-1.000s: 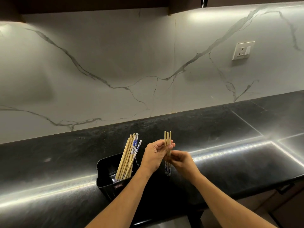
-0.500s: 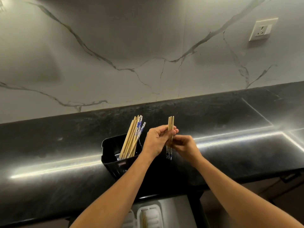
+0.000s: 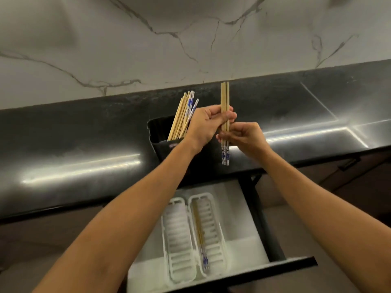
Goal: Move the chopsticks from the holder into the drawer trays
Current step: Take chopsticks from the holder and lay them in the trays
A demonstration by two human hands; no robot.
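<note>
Kitchen, mid-task: a person's left hand [image 3: 208,125] and right hand [image 3: 243,138] together grip a bundle [image 3: 225,98] of chopsticks, held upright over a black counter [image 3: 74,155]. The left fingers curl round the bundle's middle with the thumb pressed against it. The right fingers pinch it just beneath, touching the left fingertips. Plain wooden ends rise above the left fingers; blue-and-white patterned ends hang below the right fingers. Just beyond the left knuckles, more chopsticks [image 3: 182,117] lean in a black holder [image 3: 158,136] standing on the counter. Well below both sets of fingers, an open drawer [image 3: 243,250] shows two white trays side by side, the left tray [image 3: 177,235] and the right tray [image 3: 213,229]. In the right tray a few sticks [image 3: 200,235] lie lengthwise.
</note>
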